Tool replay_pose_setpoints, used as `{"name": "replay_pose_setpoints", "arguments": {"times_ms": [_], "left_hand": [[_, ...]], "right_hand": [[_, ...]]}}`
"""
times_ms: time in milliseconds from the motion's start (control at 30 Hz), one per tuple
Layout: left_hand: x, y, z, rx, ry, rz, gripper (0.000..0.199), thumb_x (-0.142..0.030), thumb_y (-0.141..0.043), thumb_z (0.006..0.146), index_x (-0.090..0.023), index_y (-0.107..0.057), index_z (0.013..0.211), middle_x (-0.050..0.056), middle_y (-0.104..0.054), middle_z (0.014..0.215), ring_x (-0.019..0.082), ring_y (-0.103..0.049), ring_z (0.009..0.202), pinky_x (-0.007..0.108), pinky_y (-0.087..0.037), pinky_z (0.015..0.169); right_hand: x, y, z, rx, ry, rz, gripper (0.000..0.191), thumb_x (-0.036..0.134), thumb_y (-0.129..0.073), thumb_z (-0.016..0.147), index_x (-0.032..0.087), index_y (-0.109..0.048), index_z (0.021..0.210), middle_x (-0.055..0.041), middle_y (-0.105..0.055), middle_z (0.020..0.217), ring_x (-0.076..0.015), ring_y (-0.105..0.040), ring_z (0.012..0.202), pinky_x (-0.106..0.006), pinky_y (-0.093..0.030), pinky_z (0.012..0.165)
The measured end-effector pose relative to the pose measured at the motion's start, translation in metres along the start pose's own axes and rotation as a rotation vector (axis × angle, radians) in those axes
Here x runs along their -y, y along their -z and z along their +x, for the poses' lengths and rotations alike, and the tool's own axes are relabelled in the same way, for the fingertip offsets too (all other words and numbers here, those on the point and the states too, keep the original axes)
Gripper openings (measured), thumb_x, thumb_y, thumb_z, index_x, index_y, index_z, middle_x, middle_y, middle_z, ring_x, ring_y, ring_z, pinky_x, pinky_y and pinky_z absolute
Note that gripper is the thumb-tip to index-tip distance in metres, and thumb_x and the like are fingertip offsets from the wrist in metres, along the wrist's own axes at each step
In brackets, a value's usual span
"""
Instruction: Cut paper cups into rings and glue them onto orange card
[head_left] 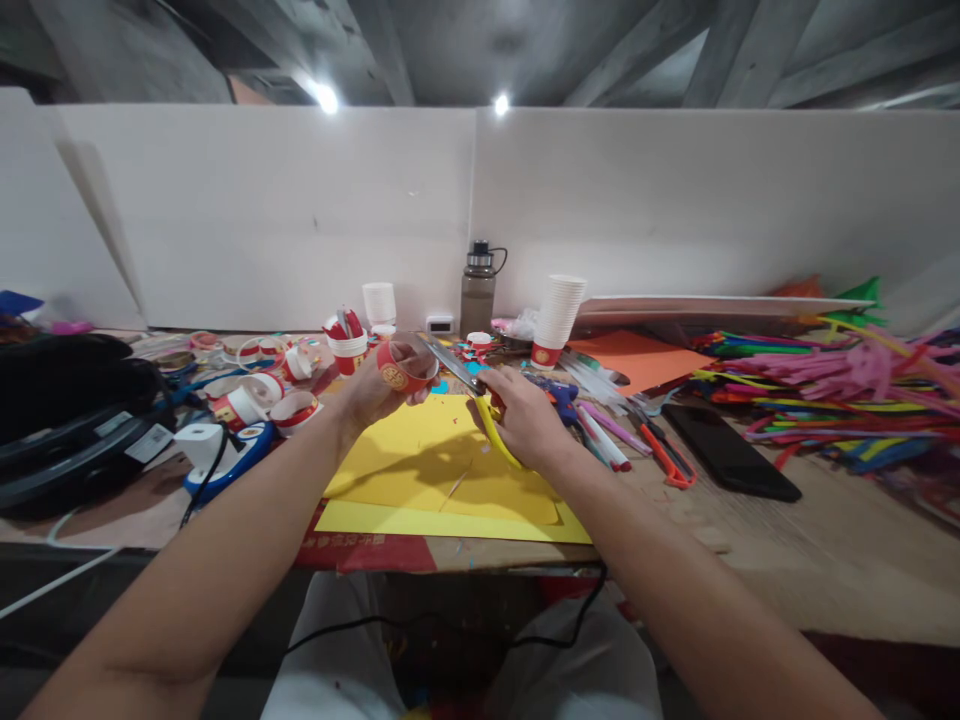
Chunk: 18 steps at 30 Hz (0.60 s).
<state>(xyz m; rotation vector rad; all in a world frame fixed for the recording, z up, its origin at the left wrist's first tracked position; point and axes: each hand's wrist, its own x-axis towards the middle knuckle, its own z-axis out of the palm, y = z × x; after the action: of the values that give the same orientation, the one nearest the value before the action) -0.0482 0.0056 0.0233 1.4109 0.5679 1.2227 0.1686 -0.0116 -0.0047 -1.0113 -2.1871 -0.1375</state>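
My left hand is closed around a red paper cup ring with a gold print, cut from a paper cup. In my right hand is a pair of scissors with yellow handles. Their metal blades point up and left, reaching the right side of the ring. Whether the blades touch the paper I cannot tell. Beneath both hands lie yellow paper sheets, with small scraps on them.
At the left are cut cup pieces and a blue-and-white power strip. Behind stand a bottle and stacked paper cups. To the right lie a glue gun, orange-handled scissors, a phone and coloured pipe cleaners.
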Motion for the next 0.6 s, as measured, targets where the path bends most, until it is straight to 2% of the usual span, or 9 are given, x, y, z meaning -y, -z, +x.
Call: {"name": "replay_pose_setpoints", "arguments": {"times_ms": [100, 367, 600], "left_hand": [[-0.0024, -0.0033, -0.0012, -0.003, -0.008, 0.017, 0.028, -0.034, -0.076, 0.070, -0.011, -0.061, 0.073, 0.003, -0.062, 0.060, 0.008, -0.053, 0.040, 0.015, -0.034, 0.033], [-0.0011, -0.0023, -0.0009, 0.073, -0.003, 0.044, 0.027, -0.033, -0.073, 0.074, -0.010, -0.059, 0.074, 0.002, -0.060, 0.059, 0.006, -0.051, 0.040, 0.015, -0.036, 0.035], [0.0006, -0.0016, -0.0005, 0.082, -0.016, 0.045, 0.033, -0.036, -0.074, 0.072, -0.011, -0.054, 0.065, 0.002, -0.060, 0.058, 0.006, -0.050, 0.038, 0.016, -0.035, 0.034]], "right_hand": [[0.0010, -0.0005, -0.0012, 0.010, -0.014, -0.024, 0.035, 0.036, -0.056, 0.086, 0.019, -0.059, 0.116, -0.0084, -0.058, 0.093, -0.0196, -0.052, 0.079, -0.028, -0.041, 0.071], [0.0012, 0.0010, -0.0014, 0.043, -0.032, -0.020, 0.033, 0.030, -0.055, 0.086, 0.017, -0.061, 0.116, -0.0079, -0.058, 0.089, -0.0189, -0.052, 0.075, -0.028, -0.041, 0.069], [0.0004, 0.0020, -0.0010, 0.044, -0.011, -0.040, 0.033, 0.031, -0.055, 0.086, 0.015, -0.061, 0.114, -0.0084, -0.059, 0.087, -0.0190, -0.052, 0.075, -0.028, -0.040, 0.069]]}}
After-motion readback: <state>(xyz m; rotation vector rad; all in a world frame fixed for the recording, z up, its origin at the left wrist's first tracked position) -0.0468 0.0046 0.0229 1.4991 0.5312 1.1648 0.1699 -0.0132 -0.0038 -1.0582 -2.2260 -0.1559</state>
